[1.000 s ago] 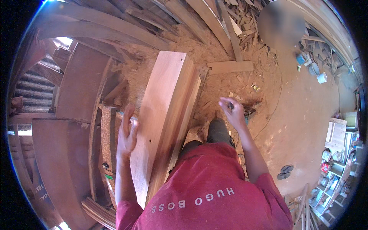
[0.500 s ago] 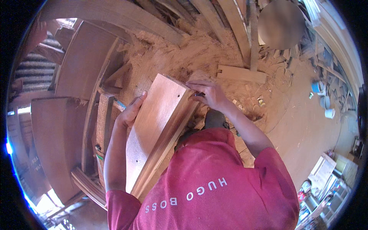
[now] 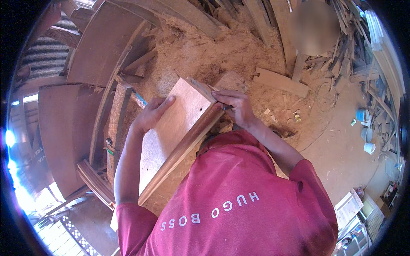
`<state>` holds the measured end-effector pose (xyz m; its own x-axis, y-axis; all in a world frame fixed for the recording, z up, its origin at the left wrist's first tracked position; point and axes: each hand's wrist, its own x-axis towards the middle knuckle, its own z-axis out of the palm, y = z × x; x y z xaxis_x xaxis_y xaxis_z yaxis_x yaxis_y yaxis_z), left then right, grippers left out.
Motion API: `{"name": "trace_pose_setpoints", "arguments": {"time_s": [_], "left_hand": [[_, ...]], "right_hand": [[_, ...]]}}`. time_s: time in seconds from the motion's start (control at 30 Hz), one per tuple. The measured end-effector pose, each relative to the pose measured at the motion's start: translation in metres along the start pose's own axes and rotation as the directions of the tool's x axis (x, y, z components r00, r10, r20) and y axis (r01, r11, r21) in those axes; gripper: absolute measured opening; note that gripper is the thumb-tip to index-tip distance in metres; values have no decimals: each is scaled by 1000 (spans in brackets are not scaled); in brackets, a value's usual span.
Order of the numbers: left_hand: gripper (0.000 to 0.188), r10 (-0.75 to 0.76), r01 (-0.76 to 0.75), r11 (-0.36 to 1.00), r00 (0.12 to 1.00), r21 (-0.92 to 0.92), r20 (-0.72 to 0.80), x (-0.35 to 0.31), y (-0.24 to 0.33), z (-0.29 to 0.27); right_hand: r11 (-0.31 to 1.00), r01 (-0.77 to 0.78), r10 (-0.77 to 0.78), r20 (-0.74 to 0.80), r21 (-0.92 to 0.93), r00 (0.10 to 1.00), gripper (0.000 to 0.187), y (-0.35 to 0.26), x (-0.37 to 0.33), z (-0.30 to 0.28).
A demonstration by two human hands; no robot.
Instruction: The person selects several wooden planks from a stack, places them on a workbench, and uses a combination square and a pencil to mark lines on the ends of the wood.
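A long, box-like wooden piece (image 3: 173,123) slants in front of me, with a smooth pale face and a darker moulded edge (image 3: 183,149) along its right side. Two small dark holes or spots mark the face. My left hand (image 3: 153,115) grips its left edge near the far end, thumb over the face and fingers partly hidden behind. At the far right corner, my right hand (image 3: 240,109) is closed, its fingertips against the wood. A small dark thing (image 3: 227,108) shows between its thumb and fingers; its kind is unclear.
Sawdust (image 3: 196,55) covers the floor ahead, with a loose notched board (image 3: 281,82) on it. Large brown panels (image 3: 64,132) and a wooden upright (image 3: 117,128) stand at left. Scrap wood is piled far right, near several small buckets (image 3: 366,135). A blurred person stands at the top right.
My left hand has shifted further over the wooden piece, its thumb now on the face. The piece's far end has turned slightly, and my right hand stays at its corner. The whole view has shifted.
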<state>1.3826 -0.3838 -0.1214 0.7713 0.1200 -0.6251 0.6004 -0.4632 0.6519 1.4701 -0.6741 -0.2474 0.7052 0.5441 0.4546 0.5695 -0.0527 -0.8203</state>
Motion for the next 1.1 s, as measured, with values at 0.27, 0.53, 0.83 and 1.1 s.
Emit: {"name": "trace_pose_setpoints", "arguments": {"time_s": [0.27, 0.53, 0.83, 1.1], "left_hand": [[70, 107, -102, 986, 993, 131, -38, 1, -2, 2], [69, 5, 5, 989, 998, 149, -66, -2, 3, 6], [67, 44, -33, 988, 997, 154, -68, -1, -5, 6], [63, 92, -49, 985, 960, 165, -263, -11, 11, 29]], "right_hand": [[997, -47, 46, 6, 61, 999, 36, -1, -5, -1], [998, -59, 57, 71, 28, 996, 40, -1, -1, -10], [1000, 20, -21, 185, 9, 982, 54, 14, 3, -16], [998, -59, 58, 155, 2, 986, 42, 3, 7, -18]]}}
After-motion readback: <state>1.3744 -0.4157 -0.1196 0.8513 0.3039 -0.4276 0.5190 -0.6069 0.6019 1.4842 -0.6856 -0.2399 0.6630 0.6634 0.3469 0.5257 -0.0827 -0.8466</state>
